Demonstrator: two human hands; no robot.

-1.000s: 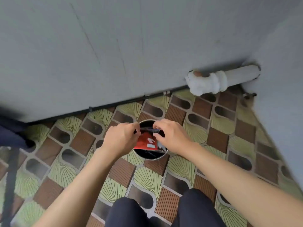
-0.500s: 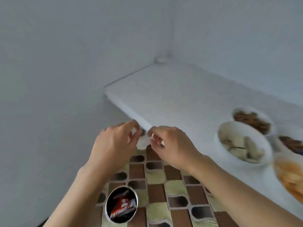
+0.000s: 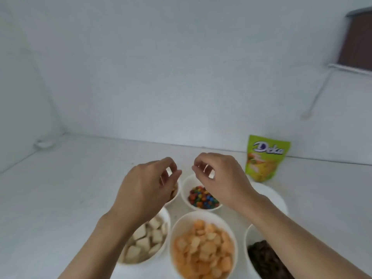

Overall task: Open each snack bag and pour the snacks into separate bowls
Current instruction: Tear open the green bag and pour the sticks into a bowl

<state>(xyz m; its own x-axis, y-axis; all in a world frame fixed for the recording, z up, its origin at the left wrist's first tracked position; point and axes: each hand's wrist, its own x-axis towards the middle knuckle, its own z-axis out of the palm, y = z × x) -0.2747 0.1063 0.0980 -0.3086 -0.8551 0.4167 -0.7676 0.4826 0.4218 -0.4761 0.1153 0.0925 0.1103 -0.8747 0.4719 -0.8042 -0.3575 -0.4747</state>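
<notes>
Both my hands hover over a cluster of white bowls on the white counter. My left hand and my right hand have loosely curled fingers, and nothing shows between them. Under them sit a bowl of coloured candies and a small bowl of brown snacks, half hidden by my left hand. Nearer to me are a bowl of pale crackers, a bowl of orange chips and a bowl of dark snacks. A green Deka snack bag stands upright against the back wall, right of my right hand.
Another white bowl sits behind my right forearm, its contents hidden. White walls close the counter at the back and left. A dark window is at the upper right, and bare counter stretches to the left.
The view swung up from the floor bin, where a red wrapper was left, to the counter. Both hands rose and now hover over the bowls.
</notes>
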